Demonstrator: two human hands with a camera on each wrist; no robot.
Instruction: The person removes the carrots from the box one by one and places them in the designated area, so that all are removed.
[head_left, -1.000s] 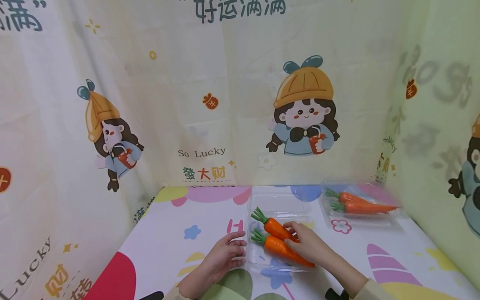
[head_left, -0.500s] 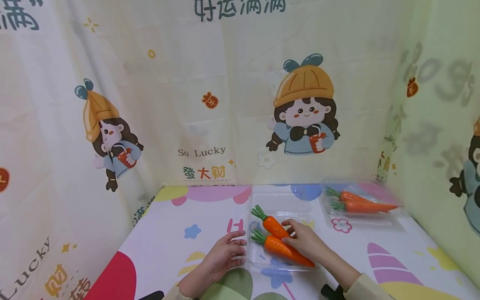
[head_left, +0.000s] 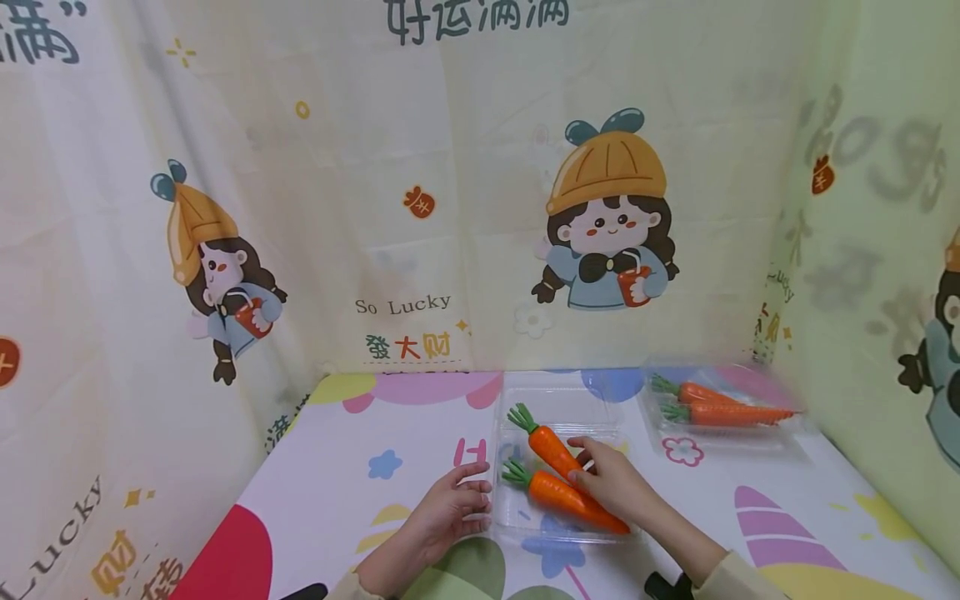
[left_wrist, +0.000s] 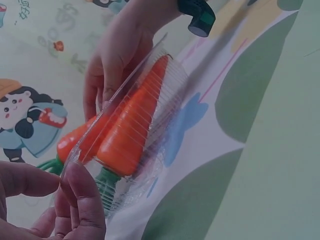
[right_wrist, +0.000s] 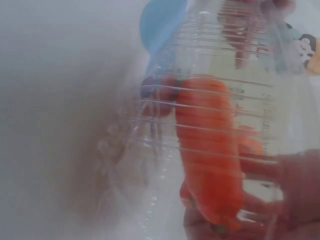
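A clear plastic clamshell box (head_left: 512, 515) lies unfolded on the table with its lid (head_left: 555, 407) laid back. Inside, an orange carrot with a green top (head_left: 570, 502) slants across the near part. My right hand (head_left: 613, 485) grips a second carrot (head_left: 550, 450) by its lower end, which is hidden behind the fingers; it leans over the first. On the box's left side, my left hand (head_left: 448, 512) pinches the rim between thumb and finger, as the left wrist view shows. The right wrist view sees a carrot (right_wrist: 207, 140) through the ribbed plastic.
At the back right stands another clear plastic box (head_left: 783, 392) holding two carrots (head_left: 723, 415). A patterned cloth (head_left: 480, 183) hangs behind the table and along both sides. The white table (head_left: 330, 467) carries coloured prints.
The upper carrot first shifted slightly left, then its green top swung a little right and up as my right hand moved with it. My left hand has stayed at the box's side.
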